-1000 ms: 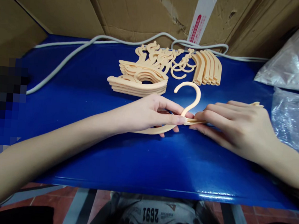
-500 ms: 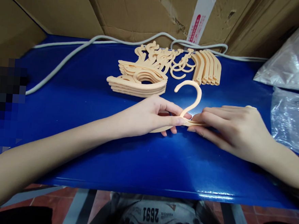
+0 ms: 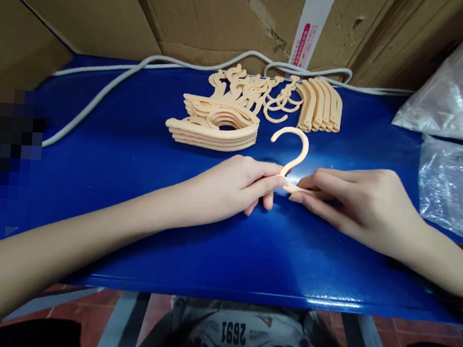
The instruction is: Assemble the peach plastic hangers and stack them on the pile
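Note:
Between my two hands is a cream plastic hanger (image 3: 305,147), its curved hook standing up toward the back of the table. My left hand (image 3: 241,185) pinches it at the foot of the hook, thumb on the near side. From the right, my right hand (image 3: 366,206) grips the hanger's arm with thumb and fingers, covering most of it. Behind my left hand lies a stack of cream hanger pieces (image 3: 212,133). Past it are loose hook pieces (image 3: 279,105) in a heap and a row of curved arm pieces (image 3: 319,105).
The blue table (image 3: 162,253) has a grey cable (image 3: 102,98) running along its back. Cardboard boxes (image 3: 210,19) stand behind. At the right lie a filled plastic bag (image 3: 451,93) and a clear plastic wrapper (image 3: 450,183).
The hook has tipped slightly lower and left. My left hand has turned and its fingers have curled in; the hanger part that showed beneath it is now hidden.

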### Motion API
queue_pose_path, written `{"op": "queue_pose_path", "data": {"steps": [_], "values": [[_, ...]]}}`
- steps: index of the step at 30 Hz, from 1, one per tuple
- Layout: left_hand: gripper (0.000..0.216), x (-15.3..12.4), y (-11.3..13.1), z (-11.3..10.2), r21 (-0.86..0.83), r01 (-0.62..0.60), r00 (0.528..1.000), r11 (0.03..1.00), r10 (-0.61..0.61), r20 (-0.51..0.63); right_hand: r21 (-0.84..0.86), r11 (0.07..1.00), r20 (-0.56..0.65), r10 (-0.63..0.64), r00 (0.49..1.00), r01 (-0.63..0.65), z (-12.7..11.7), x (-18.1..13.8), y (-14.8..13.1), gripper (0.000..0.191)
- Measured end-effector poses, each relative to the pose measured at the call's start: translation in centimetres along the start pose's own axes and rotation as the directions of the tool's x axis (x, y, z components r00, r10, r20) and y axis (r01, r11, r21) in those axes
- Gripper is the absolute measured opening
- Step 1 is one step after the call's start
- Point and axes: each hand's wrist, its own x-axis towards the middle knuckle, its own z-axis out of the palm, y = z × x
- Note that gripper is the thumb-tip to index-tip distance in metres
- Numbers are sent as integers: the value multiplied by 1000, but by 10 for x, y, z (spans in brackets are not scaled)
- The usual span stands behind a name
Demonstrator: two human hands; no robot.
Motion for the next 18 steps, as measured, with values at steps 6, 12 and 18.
{"op": "queue_pose_path", "data": {"steps": [6,12,18], "values": [[33,-1,1,2,3,23,1000,1000,-23,6,72,996,9,50,999,-50,1,0,2,28],[31,-1,3,2,66,14,1000,998,-15,20,135,987,22,79,997,-81,0,0,1,31],[18,-3,1,8,329,-44,996,943,67,-59,109,994,-15,28,999,-26,2,2,6,28]]}}
